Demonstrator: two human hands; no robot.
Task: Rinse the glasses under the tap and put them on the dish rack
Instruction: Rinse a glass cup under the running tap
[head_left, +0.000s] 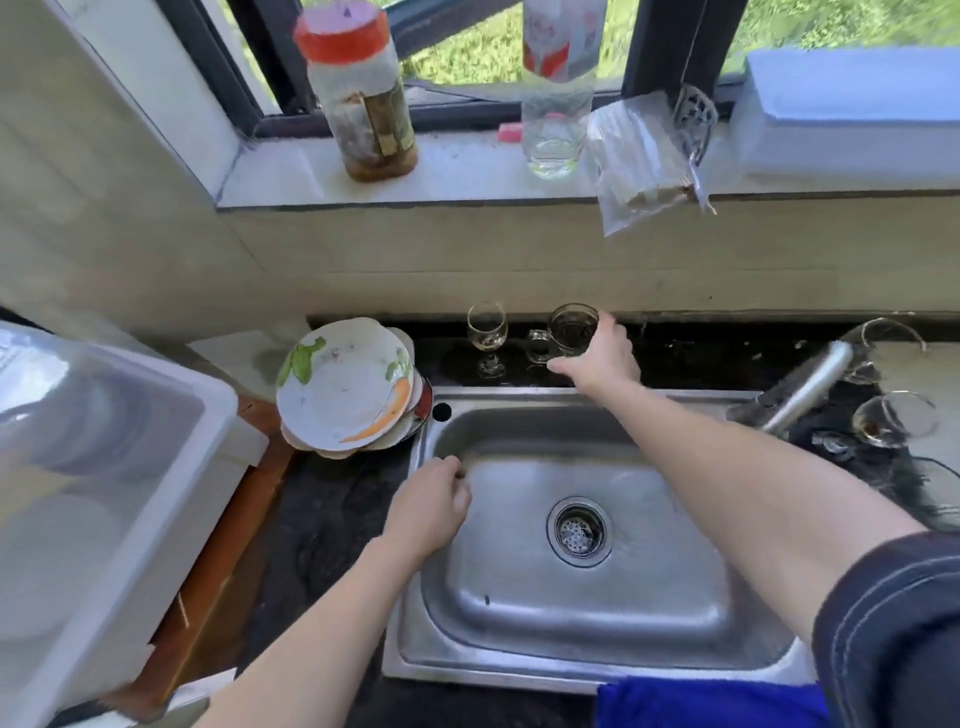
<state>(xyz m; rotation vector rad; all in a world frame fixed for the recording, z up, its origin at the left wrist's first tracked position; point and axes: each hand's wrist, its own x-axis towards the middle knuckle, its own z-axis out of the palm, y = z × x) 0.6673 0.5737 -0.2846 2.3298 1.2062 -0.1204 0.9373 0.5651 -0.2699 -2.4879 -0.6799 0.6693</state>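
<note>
A clear glass mug (569, 330) with a handle on its left stands on the dark counter behind the steel sink (571, 530). My right hand (602, 358) is wrapped around the mug's right side. A small stemmed glass (487, 332) stands just left of the mug, untouched. Two more glasses, one at the far right (896, 418) and one behind it (883, 332), stand beside the metal tap (810, 382). My left hand (431, 506) rests on the sink's left rim with fingers curled and nothing in it. The white plastic dish rack (104, 467) is at the far left.
A stack of plates (345, 384) with a carrot print sits left of the sink. On the windowsill stand a red-lidded jar (363, 98), a clear bottle (556, 88) and a plastic bag (639, 161). The drain strainer (579, 530) lies in the basin.
</note>
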